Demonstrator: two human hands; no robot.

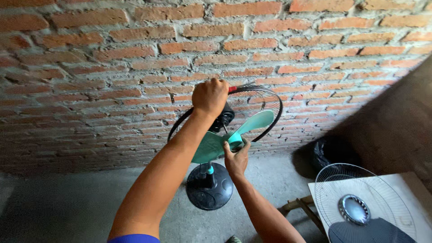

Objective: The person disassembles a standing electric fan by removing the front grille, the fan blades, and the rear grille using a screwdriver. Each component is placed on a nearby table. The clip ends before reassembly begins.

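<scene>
A standing fan stands on a round black base [209, 193] in front of a brick wall. Its black rear wire guard [265, 101] is in place and the front is uncovered. My left hand [209, 96] is closed over the top of the fan head, hiding part of the black motor [225, 118]. My right hand [237, 158] grips the hub of the teal blade set [211, 146], which sits just off the motor shaft.
The detached front wire guard [360, 202] with a round silver centre lies on a white board [414, 189] at the lower right. A black bag [326, 153] sits by the wall. The floor [67, 202] is bare concrete. A wooden frame [299, 206] shows under the board.
</scene>
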